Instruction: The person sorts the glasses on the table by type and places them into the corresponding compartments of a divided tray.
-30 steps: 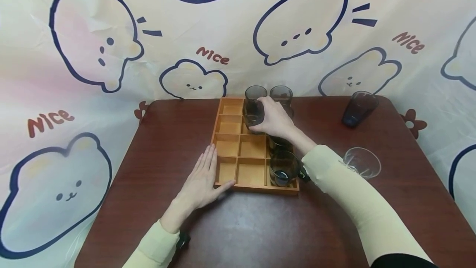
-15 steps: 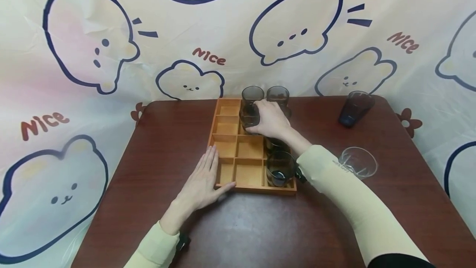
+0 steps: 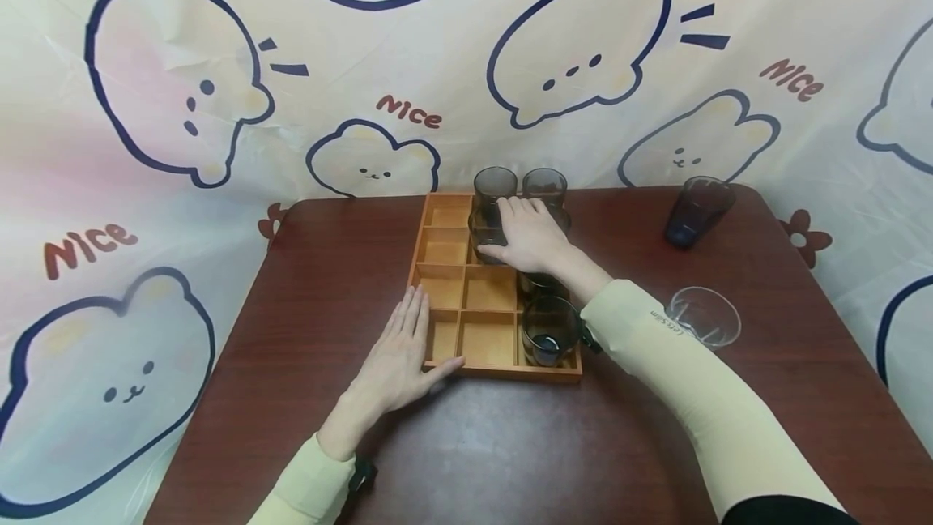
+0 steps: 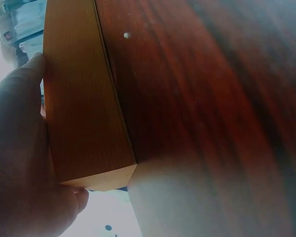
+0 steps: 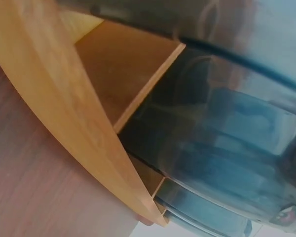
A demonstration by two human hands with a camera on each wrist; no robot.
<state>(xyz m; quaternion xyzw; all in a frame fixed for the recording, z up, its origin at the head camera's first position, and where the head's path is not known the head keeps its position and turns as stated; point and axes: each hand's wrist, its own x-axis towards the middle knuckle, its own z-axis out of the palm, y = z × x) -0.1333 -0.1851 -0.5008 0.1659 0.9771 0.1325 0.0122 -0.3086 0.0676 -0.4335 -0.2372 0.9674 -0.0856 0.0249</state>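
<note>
My right hand [image 3: 530, 233] reaches over the far part of a wooden compartment tray [image 3: 490, 339]. Thumb and fingers hold a dark tinted drinking glass [image 3: 483, 235] by its rim, in the tray's middle column. Part of that glass lies hidden behind the hand. My left hand [image 3: 389, 359] rests against the tray's near left corner, fingers straight along the left side, thumb at the front edge. From the left wrist, the tray's wooden side wall [image 4: 84, 89] shows beside the hand. Tinted glasses [image 5: 227, 123] fill much of the right wrist view, close to the tray's edge.
More tinted glasses stand upright along the tray's back [image 3: 496, 182] and right column, including one at the near right corner [image 3: 550, 335]. A dark tapered glass [image 3: 697, 213] and a clear glass [image 3: 704, 317] are on the brown table [image 3: 328, 266] to the right.
The held glass sits slightly lower, and the right hand's fingers look a little straighter over its rim. The left hand stays at the tray's corner. The head view has shifted slightly.
</note>
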